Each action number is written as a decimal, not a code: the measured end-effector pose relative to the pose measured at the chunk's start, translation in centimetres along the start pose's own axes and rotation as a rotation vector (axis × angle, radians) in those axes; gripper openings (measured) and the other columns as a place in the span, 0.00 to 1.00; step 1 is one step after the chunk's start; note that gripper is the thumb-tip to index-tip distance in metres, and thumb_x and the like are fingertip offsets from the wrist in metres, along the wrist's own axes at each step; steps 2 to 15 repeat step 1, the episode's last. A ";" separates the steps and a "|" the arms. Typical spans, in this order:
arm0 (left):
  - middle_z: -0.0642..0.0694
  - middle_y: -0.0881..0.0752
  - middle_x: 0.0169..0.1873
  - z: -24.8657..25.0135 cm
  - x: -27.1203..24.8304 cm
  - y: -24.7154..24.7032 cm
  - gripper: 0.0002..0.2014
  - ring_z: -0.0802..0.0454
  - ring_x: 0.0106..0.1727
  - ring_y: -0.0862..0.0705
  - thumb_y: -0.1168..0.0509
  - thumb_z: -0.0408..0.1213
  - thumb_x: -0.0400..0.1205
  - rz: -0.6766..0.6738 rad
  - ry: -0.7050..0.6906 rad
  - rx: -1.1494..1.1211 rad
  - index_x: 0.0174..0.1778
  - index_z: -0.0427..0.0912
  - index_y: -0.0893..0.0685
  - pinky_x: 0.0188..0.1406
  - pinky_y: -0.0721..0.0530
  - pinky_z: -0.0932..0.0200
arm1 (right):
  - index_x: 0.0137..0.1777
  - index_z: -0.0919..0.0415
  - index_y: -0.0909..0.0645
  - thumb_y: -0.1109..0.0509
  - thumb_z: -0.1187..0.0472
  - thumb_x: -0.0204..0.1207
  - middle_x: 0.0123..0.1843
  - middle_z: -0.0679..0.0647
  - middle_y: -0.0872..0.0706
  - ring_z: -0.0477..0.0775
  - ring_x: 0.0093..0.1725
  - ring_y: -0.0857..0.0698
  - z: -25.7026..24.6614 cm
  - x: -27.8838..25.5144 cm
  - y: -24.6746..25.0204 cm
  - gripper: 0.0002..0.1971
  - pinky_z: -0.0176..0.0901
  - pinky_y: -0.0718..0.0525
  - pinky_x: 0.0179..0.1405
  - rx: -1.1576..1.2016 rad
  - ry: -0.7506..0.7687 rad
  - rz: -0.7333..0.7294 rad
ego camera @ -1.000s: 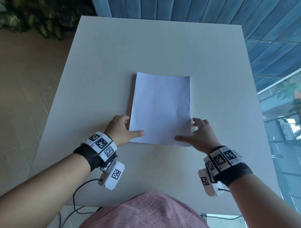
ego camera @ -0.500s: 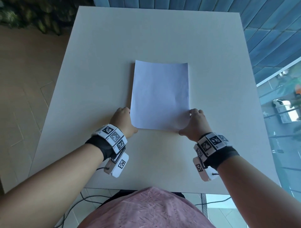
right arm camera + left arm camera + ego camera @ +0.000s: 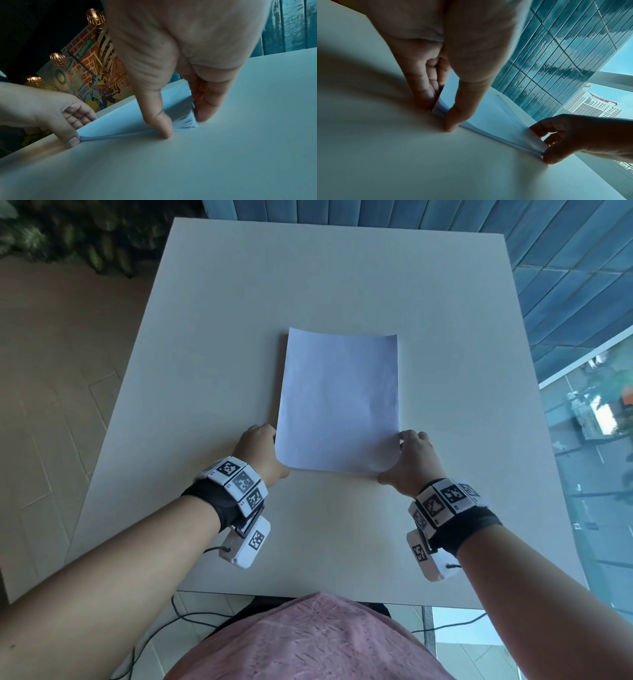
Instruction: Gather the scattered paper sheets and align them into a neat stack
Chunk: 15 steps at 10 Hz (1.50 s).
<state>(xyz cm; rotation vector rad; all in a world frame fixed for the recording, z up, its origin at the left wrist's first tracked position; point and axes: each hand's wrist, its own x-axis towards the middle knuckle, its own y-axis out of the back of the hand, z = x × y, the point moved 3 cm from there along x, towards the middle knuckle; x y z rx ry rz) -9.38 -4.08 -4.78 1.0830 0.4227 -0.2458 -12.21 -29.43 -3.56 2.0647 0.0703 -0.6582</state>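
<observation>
A stack of white paper sheets (image 3: 339,402) lies lengthwise in the middle of the pale table (image 3: 222,337). My left hand (image 3: 262,450) grips its near left corner. In the left wrist view the left hand (image 3: 439,113) has its thumb on the near edge and its fingers (image 3: 426,94) on the left side edge of the stack (image 3: 488,115). My right hand (image 3: 409,458) grips the near right corner the same way. In the right wrist view the right hand (image 3: 185,124) pinches that corner of the stack (image 3: 137,115), whose sheet edges fan slightly there.
The table's near edge (image 3: 308,599) runs just in front of my pink-clothed torso (image 3: 308,642). Cables (image 3: 191,616) hang below it. A blue tiled wall (image 3: 513,251) stands behind, a window (image 3: 596,474) to the right, and plants (image 3: 68,234) at far left.
Both thumbs have slid off the top sheet to the near edge, and both hands now close round the near corners. The stack looks squarer.
</observation>
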 end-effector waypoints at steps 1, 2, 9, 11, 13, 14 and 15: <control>0.43 0.19 0.58 -1.0 -1.2 0.3 0.33 0.44 0.56 0.17 0.20 0.38 0.64 -0.008 0.018 -0.006 0.65 0.39 0.21 0.54 0.19 0.54 | 0.70 0.68 0.28 0.17 0.61 0.60 0.65 0.60 0.25 0.60 0.60 0.19 1.0 -0.8 0.3 0.39 0.46 0.20 0.57 0.013 -0.003 0.004; 0.43 0.19 0.58 -1.0 -1.2 0.3 0.33 0.44 0.56 0.17 0.20 0.38 0.64 -0.008 0.018 -0.006 0.65 0.39 0.21 0.54 0.19 0.54 | 0.70 0.68 0.28 0.17 0.61 0.60 0.65 0.60 0.25 0.60 0.60 0.19 1.0 -0.8 0.3 0.39 0.46 0.20 0.57 0.013 -0.003 0.004; 0.43 0.19 0.58 -1.0 -1.2 0.3 0.33 0.44 0.56 0.17 0.20 0.38 0.64 -0.008 0.018 -0.006 0.65 0.39 0.21 0.54 0.19 0.54 | 0.70 0.68 0.28 0.17 0.61 0.60 0.65 0.60 0.25 0.60 0.60 0.19 1.0 -0.8 0.3 0.39 0.46 0.20 0.57 0.013 -0.003 0.004; 0.43 0.19 0.58 -1.0 -1.2 0.3 0.33 0.44 0.56 0.17 0.20 0.38 0.64 -0.008 0.018 -0.006 0.65 0.39 0.21 0.54 0.19 0.54 | 0.70 0.68 0.28 0.17 0.61 0.60 0.65 0.60 0.25 0.60 0.60 0.19 1.0 -0.8 0.3 0.39 0.46 0.20 0.57 0.013 -0.003 0.004; 0.43 0.19 0.58 -1.0 -1.2 0.3 0.33 0.44 0.56 0.17 0.20 0.38 0.64 -0.008 0.018 -0.006 0.65 0.39 0.21 0.54 0.19 0.54 | 0.70 0.68 0.28 0.17 0.61 0.60 0.65 0.60 0.25 0.60 0.60 0.19 1.0 -0.8 0.3 0.39 0.46 0.20 0.57 0.013 -0.003 0.004; 0.43 0.19 0.58 -1.0 -1.2 0.3 0.33 0.44 0.56 0.17 0.20 0.38 0.64 -0.008 0.018 -0.006 0.65 0.39 0.21 0.54 0.19 0.54 | 0.70 0.68 0.28 0.17 0.61 0.60 0.65 0.60 0.25 0.60 0.60 0.19 1.0 -0.8 0.3 0.39 0.46 0.20 0.57 0.013 -0.003 0.004; 0.43 0.19 0.58 -1.0 -1.2 0.3 0.33 0.44 0.56 0.17 0.20 0.38 0.64 -0.008 0.018 -0.006 0.65 0.39 0.21 0.54 0.19 0.54 | 0.70 0.68 0.28 0.17 0.61 0.60 0.65 0.60 0.25 0.60 0.60 0.19 1.0 -0.8 0.3 0.39 0.46 0.20 0.57 0.013 -0.003 0.004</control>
